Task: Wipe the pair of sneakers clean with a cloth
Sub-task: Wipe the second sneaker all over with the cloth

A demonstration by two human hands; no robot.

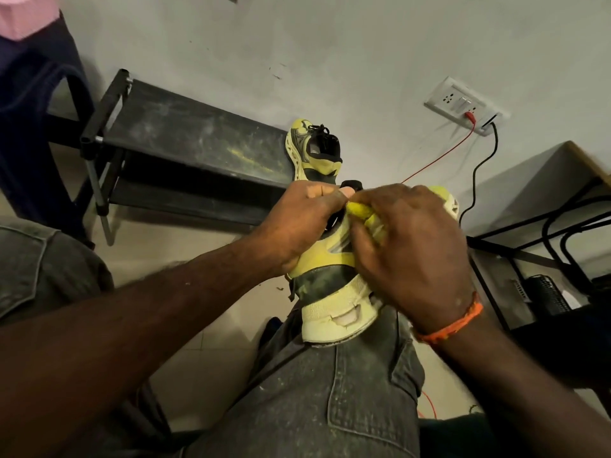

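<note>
Near sneaker [330, 282]: pale yellow with a dark grey band, heel toward the camera, sole resting on the right knee [337, 385] of a person in grey jeans. Left hand [304, 223]: curled over the sneaker's left side and collar, thumb lying along the top; its grip is closed round the upper. Right hand [410, 252]: laid over the sneaker's right side, fingers bent and pinching a small yellow fold [360, 211] against the upper; whether that fold is a cloth or part of the shoe cannot be told. The two hands meet at the collar, thumb tips touching or nearly so. Orange band [453, 322]: around the right wrist. Second sneaker [314, 150]: same colours, black laces, on the right end of a black rack [185, 133], heel end toward the camera, just beyond the hands. Rack: low, two dusty tiers, against a white wall [330, 44]. Socket plate [463, 105]: on the wall to the right, with a red cable [439, 160] and a black cable [479, 170] plugged in and hanging down. Counter [545, 180]: at the right edge, black metal frame beneath. Dark garment [29, 110]: hanging at far left, a pink item [23, 14] above it. Floor [198, 259]: pale tile.
</note>
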